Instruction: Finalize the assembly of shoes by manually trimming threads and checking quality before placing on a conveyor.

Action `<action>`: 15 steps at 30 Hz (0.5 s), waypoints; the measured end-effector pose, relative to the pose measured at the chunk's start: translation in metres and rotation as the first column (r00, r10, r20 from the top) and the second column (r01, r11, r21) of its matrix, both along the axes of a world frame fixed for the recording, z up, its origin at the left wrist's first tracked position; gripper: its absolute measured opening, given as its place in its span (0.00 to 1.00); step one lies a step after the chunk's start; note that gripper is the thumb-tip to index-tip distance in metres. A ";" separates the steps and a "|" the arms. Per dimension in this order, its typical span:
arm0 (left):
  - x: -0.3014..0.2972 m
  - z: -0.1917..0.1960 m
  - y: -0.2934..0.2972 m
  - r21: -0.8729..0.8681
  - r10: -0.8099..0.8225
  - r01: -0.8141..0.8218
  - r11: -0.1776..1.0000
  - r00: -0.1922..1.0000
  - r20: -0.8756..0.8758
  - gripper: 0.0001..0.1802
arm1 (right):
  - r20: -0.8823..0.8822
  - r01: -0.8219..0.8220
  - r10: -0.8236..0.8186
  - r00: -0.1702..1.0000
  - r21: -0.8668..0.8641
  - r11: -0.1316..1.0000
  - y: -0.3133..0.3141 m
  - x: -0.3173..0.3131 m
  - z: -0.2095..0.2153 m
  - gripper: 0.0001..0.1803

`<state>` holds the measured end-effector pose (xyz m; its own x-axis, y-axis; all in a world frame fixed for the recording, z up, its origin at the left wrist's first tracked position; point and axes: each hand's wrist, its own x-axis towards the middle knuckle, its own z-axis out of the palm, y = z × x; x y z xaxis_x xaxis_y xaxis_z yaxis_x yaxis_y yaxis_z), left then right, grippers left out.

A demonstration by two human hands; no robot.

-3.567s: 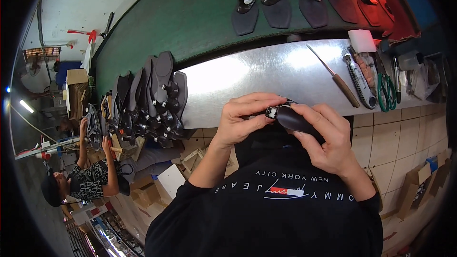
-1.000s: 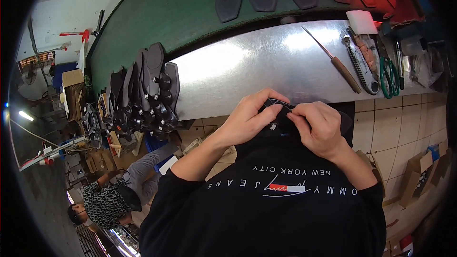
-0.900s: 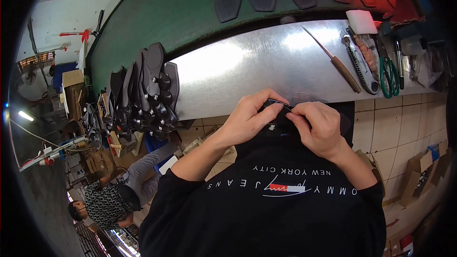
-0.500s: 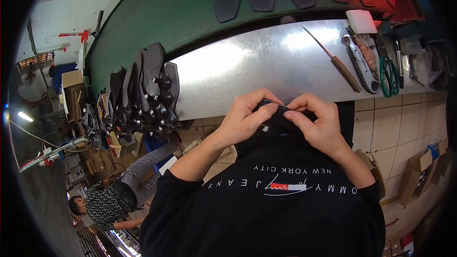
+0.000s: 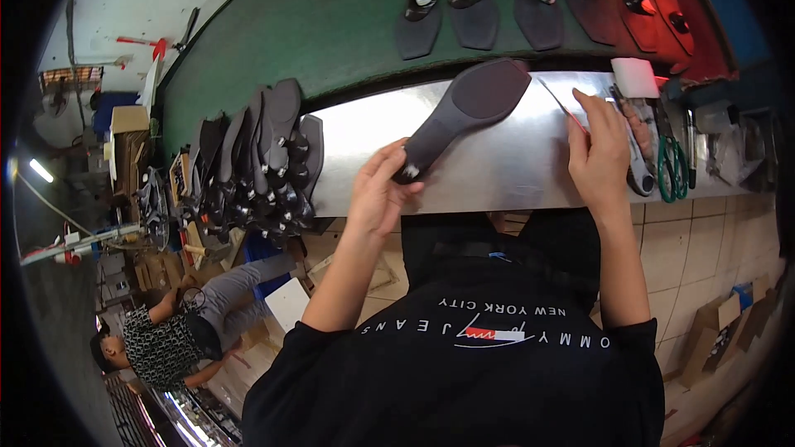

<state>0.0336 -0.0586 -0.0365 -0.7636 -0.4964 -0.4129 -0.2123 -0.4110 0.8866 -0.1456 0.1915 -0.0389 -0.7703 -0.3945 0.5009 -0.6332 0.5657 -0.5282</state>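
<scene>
My left hand (image 5: 383,192) is closed on the narrow heel end of a dark sandal (image 5: 480,99). Its broad, square-toed sole slants up and right above the metal worktop. A shiny bit shows near my left fingertips. My right hand (image 5: 598,145) reaches over an awl (image 5: 556,98) lying on the worktop, its thumb and forefinger apart on either side of the thin shaft. The palm hides the awl's wooden handle, so whether I touch it cannot be made out.
Right of my right hand lie a utility knife (image 5: 639,175), green-handled scissors (image 5: 671,170) and a white block (image 5: 635,78). Several dark sandals (image 5: 281,112) are heaped at the left. More sandals (image 5: 418,31) line the green bench (image 5: 348,25). Another person (image 5: 170,339) is at far left.
Both hands were together near my body, pinching a dark piece. They have parted: the left has raised the sandal over the worktop, the right has moved out to the awl. The view has shifted slightly.
</scene>
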 end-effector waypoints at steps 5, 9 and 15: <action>-0.007 -0.013 0.011 0.625 0.094 -0.079 0.777 0.996 0.009 0.20 | 0.119 0.005 -0.019 0.993 0.110 0.994 0.015 0.007 -0.026 0.14; -0.011 -0.015 0.017 0.823 0.132 -0.114 0.557 0.990 0.047 0.19 | 0.485 -0.079 0.236 0.842 -0.321 0.944 0.013 0.040 -0.006 0.16; -0.038 0.004 0.062 0.818 0.053 -0.169 0.549 0.984 0.168 0.14 | 0.791 -0.045 0.603 0.109 -0.602 0.797 -0.013 0.089 0.009 0.30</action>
